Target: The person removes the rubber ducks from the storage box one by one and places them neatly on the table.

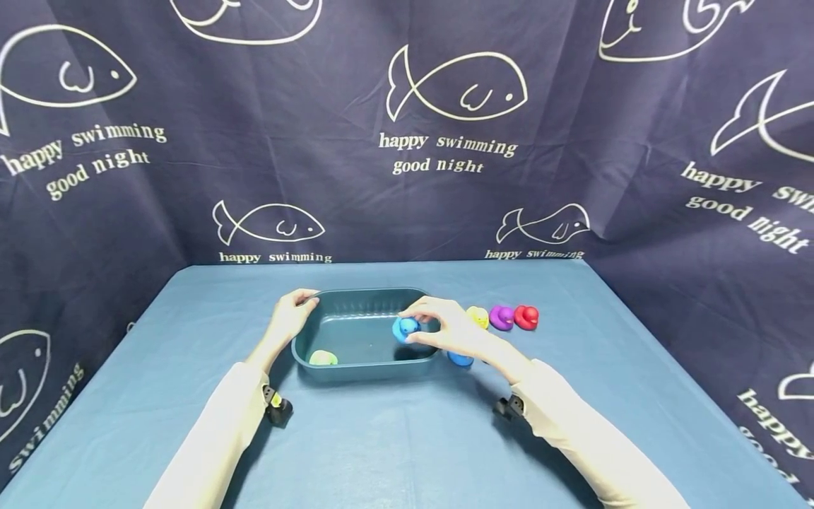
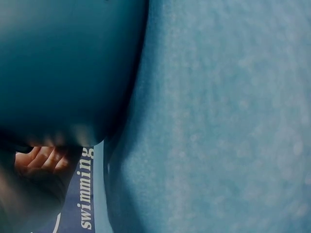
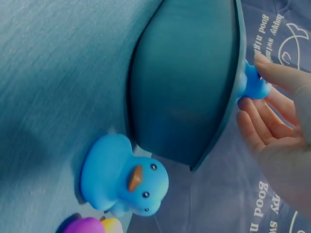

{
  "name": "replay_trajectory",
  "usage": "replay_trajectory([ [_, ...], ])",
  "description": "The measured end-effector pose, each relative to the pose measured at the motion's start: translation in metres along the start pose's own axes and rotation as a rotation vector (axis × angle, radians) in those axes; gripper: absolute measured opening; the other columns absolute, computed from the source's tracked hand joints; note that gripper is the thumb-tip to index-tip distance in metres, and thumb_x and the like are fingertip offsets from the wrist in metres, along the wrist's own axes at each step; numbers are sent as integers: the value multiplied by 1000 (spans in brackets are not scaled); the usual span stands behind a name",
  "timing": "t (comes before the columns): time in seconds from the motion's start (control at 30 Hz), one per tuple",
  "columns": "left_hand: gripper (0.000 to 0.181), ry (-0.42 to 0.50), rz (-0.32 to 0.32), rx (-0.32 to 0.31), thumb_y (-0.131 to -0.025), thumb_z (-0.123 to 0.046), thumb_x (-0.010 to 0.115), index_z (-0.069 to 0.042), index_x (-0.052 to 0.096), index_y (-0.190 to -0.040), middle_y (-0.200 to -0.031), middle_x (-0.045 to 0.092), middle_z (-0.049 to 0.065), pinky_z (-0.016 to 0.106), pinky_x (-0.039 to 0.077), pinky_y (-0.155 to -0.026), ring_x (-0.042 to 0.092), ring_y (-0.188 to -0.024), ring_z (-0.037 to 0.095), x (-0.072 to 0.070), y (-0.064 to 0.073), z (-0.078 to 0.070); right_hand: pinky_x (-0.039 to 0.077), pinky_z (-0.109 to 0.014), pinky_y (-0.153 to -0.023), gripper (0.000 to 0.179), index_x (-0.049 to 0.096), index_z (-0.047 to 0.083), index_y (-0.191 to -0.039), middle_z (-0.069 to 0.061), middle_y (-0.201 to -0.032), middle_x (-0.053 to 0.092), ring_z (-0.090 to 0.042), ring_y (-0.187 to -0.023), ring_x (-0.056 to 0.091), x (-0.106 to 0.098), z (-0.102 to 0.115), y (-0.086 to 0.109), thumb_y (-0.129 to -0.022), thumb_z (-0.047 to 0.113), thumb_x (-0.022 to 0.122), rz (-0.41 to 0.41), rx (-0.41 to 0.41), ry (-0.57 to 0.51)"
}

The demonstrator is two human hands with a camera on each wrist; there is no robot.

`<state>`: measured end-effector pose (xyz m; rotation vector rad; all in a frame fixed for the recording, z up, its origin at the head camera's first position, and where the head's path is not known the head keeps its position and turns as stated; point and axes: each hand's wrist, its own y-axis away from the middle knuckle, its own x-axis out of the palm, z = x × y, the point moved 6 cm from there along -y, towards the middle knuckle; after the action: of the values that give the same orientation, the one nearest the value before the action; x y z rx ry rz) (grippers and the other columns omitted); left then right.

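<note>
A dark teal plastic bin [image 1: 375,370] stands on the table. At its left end my left hand [image 1: 291,313] grips the rim; in the left wrist view some fingers [image 2: 46,159] show against the outer wall. My right hand [image 1: 454,326] pinches a blue rubber duck [image 1: 404,328] between thumb and fingers, above the bin's right side. The right wrist view shows this duck [image 3: 256,86] partly behind the bin's rim. A pale yellow-green thing [image 1: 323,358], probably another duck, lies in the bin's near left corner. Just right of the bin sits a second blue duck [image 3: 121,174], partly covered by my right hand in the head view.
A yellow duck [image 1: 478,317], a purple duck [image 1: 502,318] and a red duck [image 1: 526,317] sit in a row right of the bin. Blue cloth [image 1: 381,445] covers the table. Dark fabric with fish drawings [image 1: 356,212] hangs at the back and sides.
</note>
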<state>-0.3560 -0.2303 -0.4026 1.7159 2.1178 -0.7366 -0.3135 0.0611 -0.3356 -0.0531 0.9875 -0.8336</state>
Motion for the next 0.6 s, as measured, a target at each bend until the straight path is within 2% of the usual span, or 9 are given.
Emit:
replay_trajectory([
  [0.33,28,0,2,1,-93,-13,54,1,62,-116,-113,65,20,37,43,-86,59,-102,30,-1,2,-1,49,-43,-81,39,65,21,-117,13,-110,63,-5,-96,58,-18,-1,12,-81,30,73,0,103,88],
  [0.43,28,3,6,3,-93,-13,53,1,63,-116,-112,65,20,35,43,-84,59,-101,29,-1,2,-1,49,-44,-83,40,65,18,-117,9,-108,65,-8,-95,59,-22,-2,15,-79,27,75,-12,97,52],
  [0.5,28,8,7,2,-93,-13,53,1,63,-116,-111,66,20,33,43,-83,59,-99,28,-1,2,-1,49,-43,-84,40,65,12,-116,2,-106,67,-14,-94,60,-27,7,17,-78,21,76,-19,98,34],
  [0.6,28,16,6,6,-93,-13,53,1,63,-115,-110,66,20,31,43,-81,59,-97,26,-1,3,-2,49,-40,-84,38,65,6,-113,-6,-106,68,-21,-95,61,-31,9,20,-77,15,77,-24,108,18],
])
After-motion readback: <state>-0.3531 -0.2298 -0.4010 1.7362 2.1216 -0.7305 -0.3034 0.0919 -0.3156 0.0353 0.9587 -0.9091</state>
